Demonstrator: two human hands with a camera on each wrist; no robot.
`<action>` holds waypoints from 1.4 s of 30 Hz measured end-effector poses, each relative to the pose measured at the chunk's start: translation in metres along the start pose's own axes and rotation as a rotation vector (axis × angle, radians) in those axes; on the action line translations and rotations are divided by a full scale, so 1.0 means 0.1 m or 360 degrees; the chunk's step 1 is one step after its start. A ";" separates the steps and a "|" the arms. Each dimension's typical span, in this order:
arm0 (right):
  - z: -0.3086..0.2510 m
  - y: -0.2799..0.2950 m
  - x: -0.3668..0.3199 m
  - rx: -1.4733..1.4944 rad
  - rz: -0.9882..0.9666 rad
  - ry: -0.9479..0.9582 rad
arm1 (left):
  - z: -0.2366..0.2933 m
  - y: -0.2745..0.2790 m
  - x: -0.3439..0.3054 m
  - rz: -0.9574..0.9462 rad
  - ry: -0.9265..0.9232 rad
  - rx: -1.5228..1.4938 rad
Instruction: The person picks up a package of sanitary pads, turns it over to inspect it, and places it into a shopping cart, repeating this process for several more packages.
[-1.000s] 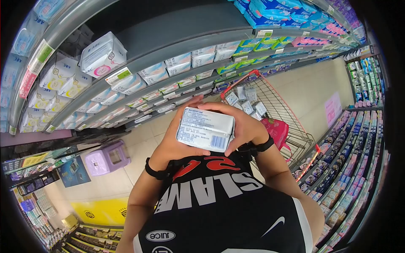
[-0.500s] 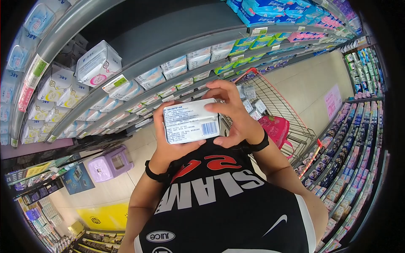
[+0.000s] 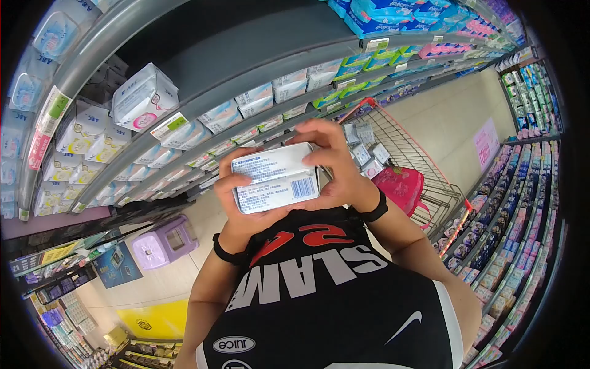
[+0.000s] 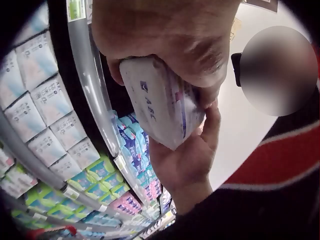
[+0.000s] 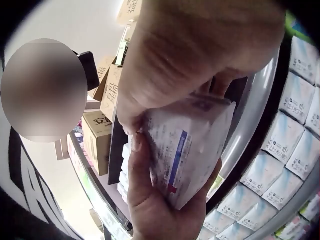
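A white soft pack of sanitary pads point(image 3: 273, 176) is held up in front of my chest in the head view, its face of small blue print and barcode upward. My left hand point(image 3: 232, 206) grips its left end, with fingers bent over the top face. My right hand point(image 3: 339, 165) holds the right end, fingers curled over the far corner and thumb below. In the left wrist view the pack's side point(image 4: 152, 102) shows ABC lettering. The right wrist view shows a blue strip on its printed side point(image 5: 182, 145). Part of the pack is hidden behind the hands.
Ahead stands a shelf point(image 3: 246, 43) with a single white pack point(image 3: 145, 96) at its edge and rows of packs below. A red-rimmed shopping cart point(image 3: 424, 154) at the right holds several packs and a pink bag point(image 3: 398, 187). A purple stool point(image 3: 165, 242) stands at left.
The pack has moved slightly left and tilted. My right fingers lifted off its face and now curl on its far right corner; my left fingers have come over its left edge.
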State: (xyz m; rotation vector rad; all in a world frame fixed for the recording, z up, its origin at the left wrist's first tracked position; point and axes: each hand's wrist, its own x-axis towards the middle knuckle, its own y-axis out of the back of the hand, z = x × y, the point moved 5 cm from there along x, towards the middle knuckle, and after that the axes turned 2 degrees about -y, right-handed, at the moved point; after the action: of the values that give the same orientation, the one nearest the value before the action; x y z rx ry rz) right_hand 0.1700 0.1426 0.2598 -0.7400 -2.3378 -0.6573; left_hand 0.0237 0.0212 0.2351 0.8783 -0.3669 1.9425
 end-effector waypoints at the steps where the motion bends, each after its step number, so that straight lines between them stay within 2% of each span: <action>1: 0.04 -0.02 -0.03 0.0120 0.0124 -0.0018 | 0.00 0.01 -0.01 0.0059 -0.0005 -0.0018; 5: 0.09 -0.08 0.01 0.0325 0.0028 -0.0209 | 0.02 0.02 -0.01 0.0106 -0.0032 0.0012; 8: 0.07 -0.15 0.00 0.0302 -0.0195 -0.0422 | 0.00 0.05 -0.05 0.0110 -0.0027 0.0036; 26: 0.09 -0.14 -0.04 0.0196 -0.0241 -0.0548 | -0.02 0.06 -0.13 0.0123 0.0057 0.0088; 32: 0.01 -0.08 -0.02 0.0449 -0.0285 -0.0496 | 0.09 0.07 -0.06 0.0099 0.0068 0.0041; 34: 0.07 -0.06 -0.12 0.0708 -0.0223 -0.0640 | 0.10 0.07 -0.05 0.0123 0.0078 -0.0060; 37: 0.11 -0.06 -0.16 0.0801 -0.0139 -0.0750 | -0.03 0.07 -0.15 0.0151 0.0729 -0.0566; 38: 0.12 -0.06 -0.16 0.0783 -0.0113 -0.0770 | -0.08 0.11 -0.15 0.0055 0.0918 -0.0584; 41: 0.15 -0.05 -0.23 0.0604 -0.0297 -0.0871 | -0.26 0.12 -0.24 0.0003 0.1103 -0.0714; 42: 0.15 -0.03 -0.25 0.0608 -0.0279 -0.0870 | -0.22 0.11 -0.22 -0.0033 0.1059 -0.0684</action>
State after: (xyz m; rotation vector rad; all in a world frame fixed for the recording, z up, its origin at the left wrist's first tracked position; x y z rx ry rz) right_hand 0.1789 0.1404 0.2320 -0.5907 -2.9324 -0.0569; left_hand 0.0119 0.0140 0.2048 -0.0542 -0.3487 1.9083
